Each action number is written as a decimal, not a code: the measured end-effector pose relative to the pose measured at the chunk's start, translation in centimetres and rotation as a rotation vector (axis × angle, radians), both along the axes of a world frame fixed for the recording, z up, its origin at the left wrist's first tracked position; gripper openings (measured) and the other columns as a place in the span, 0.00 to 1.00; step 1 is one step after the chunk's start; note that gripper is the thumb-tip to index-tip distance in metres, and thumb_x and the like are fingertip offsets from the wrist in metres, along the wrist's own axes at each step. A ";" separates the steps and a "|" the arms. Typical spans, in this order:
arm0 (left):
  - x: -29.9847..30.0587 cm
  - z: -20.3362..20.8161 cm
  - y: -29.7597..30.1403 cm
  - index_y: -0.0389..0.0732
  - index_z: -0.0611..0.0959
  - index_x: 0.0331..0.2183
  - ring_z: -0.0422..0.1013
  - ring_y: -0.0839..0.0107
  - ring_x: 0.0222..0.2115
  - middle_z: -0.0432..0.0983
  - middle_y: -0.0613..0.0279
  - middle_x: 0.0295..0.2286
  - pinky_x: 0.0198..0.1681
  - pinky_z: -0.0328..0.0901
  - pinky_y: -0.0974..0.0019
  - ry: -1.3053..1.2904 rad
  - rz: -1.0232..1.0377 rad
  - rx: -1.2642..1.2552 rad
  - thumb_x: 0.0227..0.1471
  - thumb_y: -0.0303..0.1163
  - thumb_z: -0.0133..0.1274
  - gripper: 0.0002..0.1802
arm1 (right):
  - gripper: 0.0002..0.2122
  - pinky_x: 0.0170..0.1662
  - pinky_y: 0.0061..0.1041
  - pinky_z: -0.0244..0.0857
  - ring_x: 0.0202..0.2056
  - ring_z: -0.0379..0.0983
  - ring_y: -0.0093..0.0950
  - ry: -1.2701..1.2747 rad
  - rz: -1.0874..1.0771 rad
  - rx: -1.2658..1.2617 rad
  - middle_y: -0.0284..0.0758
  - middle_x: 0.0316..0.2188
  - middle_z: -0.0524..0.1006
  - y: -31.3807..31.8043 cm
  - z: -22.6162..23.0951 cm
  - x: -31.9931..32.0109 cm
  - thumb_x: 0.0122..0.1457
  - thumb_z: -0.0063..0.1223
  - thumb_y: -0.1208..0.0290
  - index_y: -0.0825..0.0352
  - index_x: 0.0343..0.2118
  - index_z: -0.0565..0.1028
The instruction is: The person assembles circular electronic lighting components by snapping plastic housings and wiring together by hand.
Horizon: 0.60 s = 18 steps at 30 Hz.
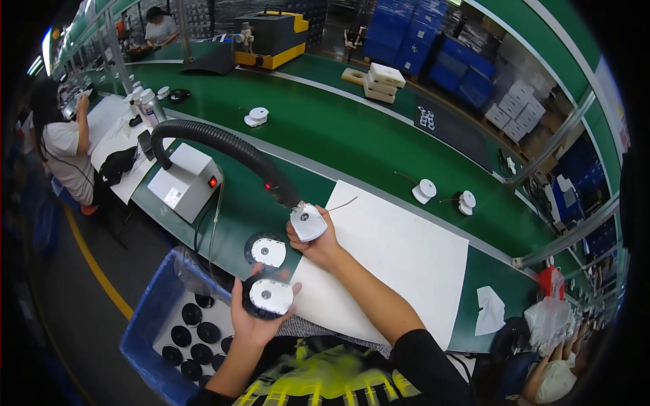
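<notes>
My left hand (254, 318) holds a round black part with a white oval face (272, 296), tilted up above the edge of a blue-lined bin. In my right hand (321, 240) is a white rounded part (308, 222) with a round hole in its middle and a thin wire trailing to the right. It is up against the end of a black flexible hose (230, 143), which arches from a white box (186, 181) with a red switch. Another black part with a white face (269, 252) lies on the green bench between my hands.
The blue-lined bin (145, 318) at lower left contains several black round parts (191, 314). White sheet (406, 257) covers the bench at right. White wired parts (424, 191) rest on the green belt (325, 125). A crumpled white cloth (489, 310) lies at right. Other people sit along the line.
</notes>
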<state>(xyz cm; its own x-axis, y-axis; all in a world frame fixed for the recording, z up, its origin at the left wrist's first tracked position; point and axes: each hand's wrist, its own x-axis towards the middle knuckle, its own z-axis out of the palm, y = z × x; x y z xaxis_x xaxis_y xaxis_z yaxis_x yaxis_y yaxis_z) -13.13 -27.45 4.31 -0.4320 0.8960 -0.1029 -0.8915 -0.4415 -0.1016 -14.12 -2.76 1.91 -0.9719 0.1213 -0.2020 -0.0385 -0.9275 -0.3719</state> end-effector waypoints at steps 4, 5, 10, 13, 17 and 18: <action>-3.5 0.4 6.1 0.51 0.75 0.49 0.61 0.42 0.54 0.66 0.42 0.52 0.58 0.52 0.31 -0.001 0.050 -0.245 0.58 0.56 0.43 0.26 | 0.19 0.19 0.21 0.53 0.21 0.65 0.24 -0.039 -0.210 0.157 0.36 0.25 0.72 0.0 2.4 3.7 0.63 0.34 0.48 0.50 0.49 0.71; -4.6 -0.3 7.2 0.50 0.76 0.48 0.62 0.44 0.53 0.68 0.44 0.49 0.58 0.53 0.32 0.002 0.069 -0.262 0.58 0.55 0.44 0.24 | 0.20 0.20 0.21 0.56 0.24 0.70 0.25 -0.158 -0.393 0.334 0.36 0.26 0.75 -0.6 3.6 5.5 0.64 0.33 0.49 0.49 0.53 0.70; -7.5 -0.7 13.5 0.50 0.77 0.48 0.60 0.45 0.53 0.67 0.49 0.52 0.51 0.62 0.44 0.097 -0.096 -0.164 0.57 0.52 0.48 0.22 | 0.25 0.28 0.22 0.66 0.25 0.70 0.28 0.240 -0.414 0.523 0.50 0.29 0.76 -1.6 9.7 14.8 0.67 0.25 0.49 0.49 0.65 0.52; -6.0 0.1 15.3 0.54 0.76 0.53 0.54 0.44 0.58 0.62 0.48 0.56 0.51 0.62 0.46 0.017 -0.230 -0.130 0.58 0.54 0.44 0.26 | 0.25 0.30 0.21 0.66 0.24 0.68 0.28 0.244 -0.558 0.516 0.54 0.31 0.74 -2.0 11.5 17.9 0.68 0.22 0.48 0.49 0.65 0.49; -2.1 1.3 16.0 0.52 0.69 0.59 0.53 0.45 0.59 0.60 0.46 0.57 0.48 0.62 0.43 -0.024 -0.368 -0.155 0.57 0.56 0.43 0.33 | 0.25 0.29 0.22 0.66 0.24 0.67 0.28 0.328 -0.674 0.533 0.51 0.30 0.73 -1.5 11.3 21.0 0.68 0.21 0.47 0.50 0.65 0.50; -1.1 1.6 15.7 0.53 0.66 0.61 0.52 0.45 0.60 0.59 0.45 0.58 0.47 0.63 0.43 0.024 -0.423 -0.095 0.57 0.56 0.42 0.34 | 0.26 0.29 0.22 0.65 0.24 0.67 0.28 0.356 -0.673 0.455 0.50 0.29 0.72 -1.4 11.1 21.7 0.68 0.21 0.46 0.51 0.64 0.50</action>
<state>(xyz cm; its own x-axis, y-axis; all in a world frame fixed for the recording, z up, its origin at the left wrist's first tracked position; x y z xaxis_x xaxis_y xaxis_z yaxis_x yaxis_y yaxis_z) -14.27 -11.78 5.93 -0.0323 0.9816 -0.1881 -0.9976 -0.0434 -0.0548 7.58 -4.14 13.05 -0.6614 0.6848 0.3061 -0.7063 -0.4313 -0.5613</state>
